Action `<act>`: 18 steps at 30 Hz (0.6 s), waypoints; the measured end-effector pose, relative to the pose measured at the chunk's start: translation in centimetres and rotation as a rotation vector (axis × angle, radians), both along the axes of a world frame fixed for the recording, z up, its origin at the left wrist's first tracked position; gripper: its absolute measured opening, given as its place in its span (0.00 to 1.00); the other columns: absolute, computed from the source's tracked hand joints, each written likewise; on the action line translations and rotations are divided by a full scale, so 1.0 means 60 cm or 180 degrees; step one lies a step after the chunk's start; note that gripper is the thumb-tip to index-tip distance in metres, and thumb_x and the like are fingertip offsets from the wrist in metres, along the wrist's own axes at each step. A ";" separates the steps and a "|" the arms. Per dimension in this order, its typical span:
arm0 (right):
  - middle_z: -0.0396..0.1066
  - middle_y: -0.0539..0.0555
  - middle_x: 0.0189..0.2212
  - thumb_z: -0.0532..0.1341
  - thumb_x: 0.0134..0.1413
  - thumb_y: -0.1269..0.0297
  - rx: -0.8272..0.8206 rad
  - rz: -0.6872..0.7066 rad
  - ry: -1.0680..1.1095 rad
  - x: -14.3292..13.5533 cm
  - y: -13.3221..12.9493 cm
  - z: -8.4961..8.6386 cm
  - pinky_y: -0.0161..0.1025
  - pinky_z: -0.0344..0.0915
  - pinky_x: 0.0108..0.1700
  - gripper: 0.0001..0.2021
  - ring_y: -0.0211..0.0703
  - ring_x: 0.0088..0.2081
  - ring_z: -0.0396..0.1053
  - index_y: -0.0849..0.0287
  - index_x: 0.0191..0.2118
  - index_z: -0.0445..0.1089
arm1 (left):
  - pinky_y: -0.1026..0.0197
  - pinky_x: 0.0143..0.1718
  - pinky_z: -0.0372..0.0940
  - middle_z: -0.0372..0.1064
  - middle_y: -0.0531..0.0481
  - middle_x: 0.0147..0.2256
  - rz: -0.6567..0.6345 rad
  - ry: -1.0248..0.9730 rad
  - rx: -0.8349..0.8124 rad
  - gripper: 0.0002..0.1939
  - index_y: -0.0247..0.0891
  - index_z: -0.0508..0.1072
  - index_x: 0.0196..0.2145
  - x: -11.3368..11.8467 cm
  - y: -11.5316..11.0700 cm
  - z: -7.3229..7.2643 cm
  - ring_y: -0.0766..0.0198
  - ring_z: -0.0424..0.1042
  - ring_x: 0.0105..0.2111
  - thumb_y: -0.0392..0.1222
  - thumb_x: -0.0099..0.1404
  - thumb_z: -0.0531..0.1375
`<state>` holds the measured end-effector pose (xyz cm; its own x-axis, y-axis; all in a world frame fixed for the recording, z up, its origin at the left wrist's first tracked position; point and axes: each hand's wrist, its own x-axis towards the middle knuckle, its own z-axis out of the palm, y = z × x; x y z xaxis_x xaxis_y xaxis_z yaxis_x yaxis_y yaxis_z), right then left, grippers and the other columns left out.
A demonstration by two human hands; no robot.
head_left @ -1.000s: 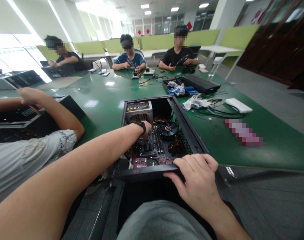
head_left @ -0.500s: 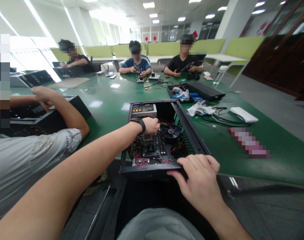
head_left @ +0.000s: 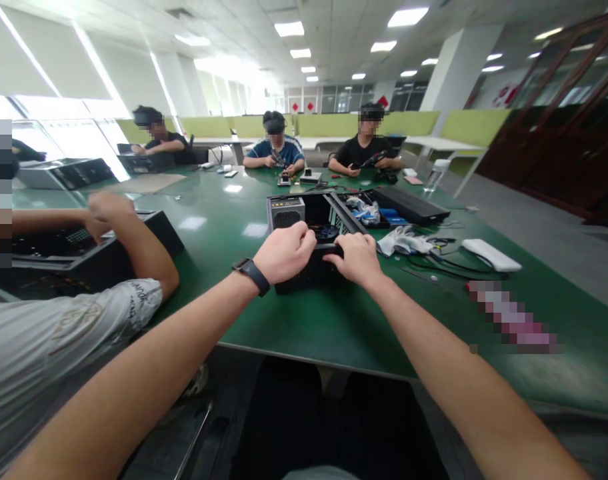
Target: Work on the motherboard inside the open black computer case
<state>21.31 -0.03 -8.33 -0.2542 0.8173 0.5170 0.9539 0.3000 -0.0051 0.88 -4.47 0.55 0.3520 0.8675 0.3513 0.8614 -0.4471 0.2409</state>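
Computer case sits on the green table, uncovered side up, in from the near edge and directly ahead of the person. For a frame this bulky, good handling calls for sharing the load between both sides and working with straight wrists, so that it slides or turns squarely rather than skewing or dragging a corner. Both arms reach forward to its near wall. The right grip is closed on the upper rim, fingers over the top and thumb in front below it, a sound pinch on the metal. The left grip is curled at the same rim, just beside it; its fingertips are turned away, so I cannot tell whether they hold the edge or only press on it. Sheet-metal edges may be sharp, so pressure is best spread over the finger pads, clear of the parts inside. As for looks, the case is a matt black, boxy shell, seen foreshortened. A grey power supply with a mesh face fills its far left corner; a perforated side panel runs along the right; a dark blue fan shows partly between the grips; smallest are the yellow markings on the power supply's label.
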 end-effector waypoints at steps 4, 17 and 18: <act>0.70 0.57 0.50 0.59 0.63 0.49 -0.0105 -0.0221 -0.0158 -0.020 0.107 0.009 0.53 0.64 0.55 0.20 0.47 0.51 0.68 0.60 0.51 0.69 | 0.59 0.31 0.56 0.72 0.50 0.28 -0.0167 -0.0171 -0.0148 0.17 0.41 0.66 0.31 0.000 -0.015 -0.040 0.63 0.71 0.29 0.45 0.74 0.45; 0.68 0.58 0.54 0.60 0.63 0.52 -0.0227 -0.0430 -0.0350 -0.053 0.222 0.013 0.53 0.68 0.54 0.21 0.47 0.52 0.69 0.59 0.56 0.67 | 0.59 0.29 0.50 0.63 0.55 0.24 -0.0341 -0.0813 -0.0499 0.15 0.42 0.57 0.27 -0.038 -0.029 -0.099 0.64 0.62 0.24 0.45 0.73 0.47; 0.68 0.58 0.54 0.60 0.63 0.52 -0.0210 -0.0415 -0.0350 -0.053 0.215 0.011 0.53 0.68 0.54 0.21 0.47 0.52 0.69 0.59 0.55 0.67 | 0.59 0.29 0.51 0.63 0.54 0.24 -0.0325 -0.0841 -0.0502 0.15 0.42 0.57 0.28 -0.040 -0.028 -0.098 0.64 0.62 0.25 0.46 0.73 0.47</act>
<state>18.11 12.85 -7.65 -0.1959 0.8783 0.4360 0.9806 0.1762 0.0856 -1.55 -6.17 -5.34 0.3547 0.8834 0.3063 0.7124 -0.4675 0.5233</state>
